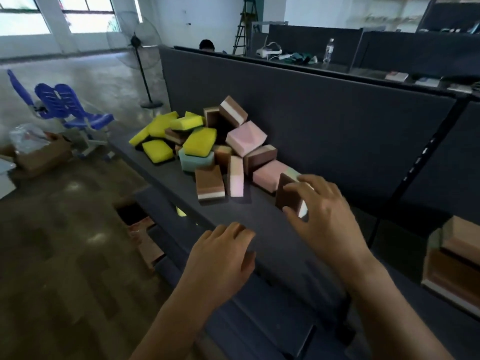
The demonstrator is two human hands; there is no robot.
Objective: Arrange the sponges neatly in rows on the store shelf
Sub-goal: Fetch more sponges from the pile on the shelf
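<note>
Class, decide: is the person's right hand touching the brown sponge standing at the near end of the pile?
Touching. The head view shows the right hand pinching the brown sponge, fingers over its top and thumb at its lower edge, no gap.

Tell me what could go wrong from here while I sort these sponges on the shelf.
The brown sponge your right hand grips sits beside the pink sponge at the heap's edge; lifting it may shift the loose pile. The tilted brown-and-white sponge on top could tumble. The yellow sponge near the front edge of the shelf could get knocked off.
</note>
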